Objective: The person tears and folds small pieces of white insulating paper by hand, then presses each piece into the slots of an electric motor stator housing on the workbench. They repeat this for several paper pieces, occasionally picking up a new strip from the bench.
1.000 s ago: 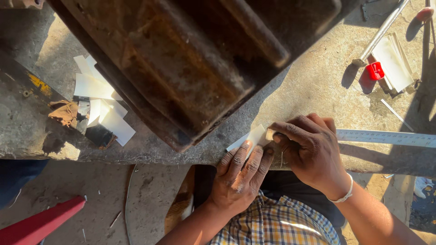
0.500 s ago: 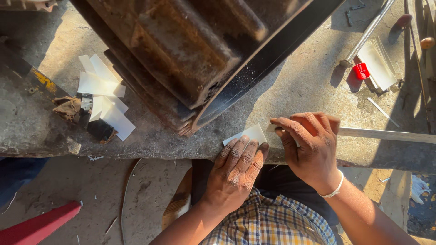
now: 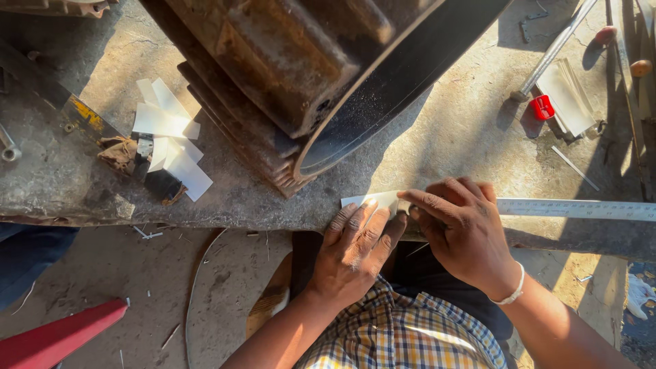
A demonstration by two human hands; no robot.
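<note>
Where the rough grey concrete tabletop [image 3: 451, 137] runs across the upper part of the view, a big rusty brown metal machine body [image 3: 273, 68] with a wide black belt or rim [image 3: 403, 75] lies on it and fills the top middle, its ribbed lower edge hanging over the ground just behind the hands. Below the tabletop's front edge lies a dusty floor [image 3: 205, 287], with a red plastic piece [image 3: 61, 335] at the lower left corner. A long steel ruler [image 3: 581, 209] lies flat along the front edge on the right, its near end under the right hand [image 3: 465, 232]. That hand is arched, knuckles up, index finger stretched left and pressing down where the ruler meets a small white flat strip of sheet material [image 3: 376, 200]; its grip is not clenched on anything, only bearing down. The left hand [image 3: 355, 249] comes up from below with its fingers spread flat, fingertips resting on the strip's near edge, released rather than grasping. The strip lies at the front edge of the tabletop, just in front of the machine. Well apart to the left sits a loose pile of white cut pieces [image 3: 167, 137]. At the far right lie a stack of white sheets [image 3: 567, 96], a small red object [image 3: 543, 107] touching it, and a metal rod-like tool [image 3: 553, 48].
</note>
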